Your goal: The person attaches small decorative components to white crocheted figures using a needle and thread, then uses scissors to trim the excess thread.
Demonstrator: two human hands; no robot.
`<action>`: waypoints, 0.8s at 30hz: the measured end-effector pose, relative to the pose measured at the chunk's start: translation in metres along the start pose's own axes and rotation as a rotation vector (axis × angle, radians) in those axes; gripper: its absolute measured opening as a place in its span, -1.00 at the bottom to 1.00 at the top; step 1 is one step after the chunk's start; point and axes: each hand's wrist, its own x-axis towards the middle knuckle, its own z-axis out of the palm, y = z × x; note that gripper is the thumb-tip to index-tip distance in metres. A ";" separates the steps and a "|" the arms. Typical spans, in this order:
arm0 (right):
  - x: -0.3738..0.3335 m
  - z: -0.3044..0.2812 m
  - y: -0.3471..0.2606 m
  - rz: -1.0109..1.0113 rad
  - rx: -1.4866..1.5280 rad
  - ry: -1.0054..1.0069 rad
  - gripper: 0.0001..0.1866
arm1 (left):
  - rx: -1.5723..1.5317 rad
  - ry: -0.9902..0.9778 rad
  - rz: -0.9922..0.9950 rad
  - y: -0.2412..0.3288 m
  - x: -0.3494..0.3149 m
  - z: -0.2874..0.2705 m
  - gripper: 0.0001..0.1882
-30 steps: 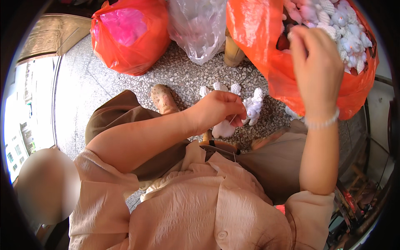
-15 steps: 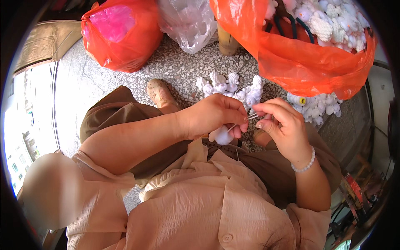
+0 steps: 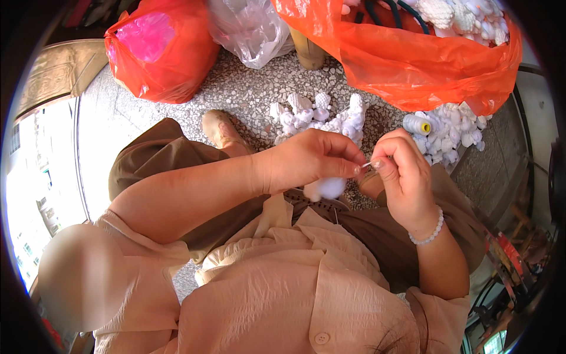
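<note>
The grip of the left hand is narrowed to a pinch of thumb and forefinger, by which a thin white strand is held; the strand is likewise pinched by the fingertips of the right hand, and only a short length is left showing between them. Below the left hand, a fluffy white ball is seen; whether it is held by the curled fingers or hung from the strand cannot be told. Beyond the hands, white textured soft figures are clustered on the grey-and-white speckled floor. To the right, a pale thread spool with a yellow core is set just beside a heap of small white pieces. Farther out, white knobbly pieces are contained in a large red-orange plastic bag.
</note>
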 end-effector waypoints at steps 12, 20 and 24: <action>-0.007 0.003 0.002 0.537 0.728 -0.016 -0.83 | 1.580 0.484 0.969 0.004 0.002 -0.003 -0.65; -0.005 0.004 -0.006 0.751 0.994 -0.126 -0.83 | 1.754 0.174 1.501 0.011 0.003 -0.005 -0.80; -0.006 0.005 -0.008 0.741 0.996 -0.130 -0.84 | 1.665 0.157 1.575 0.011 0.002 -0.004 -0.82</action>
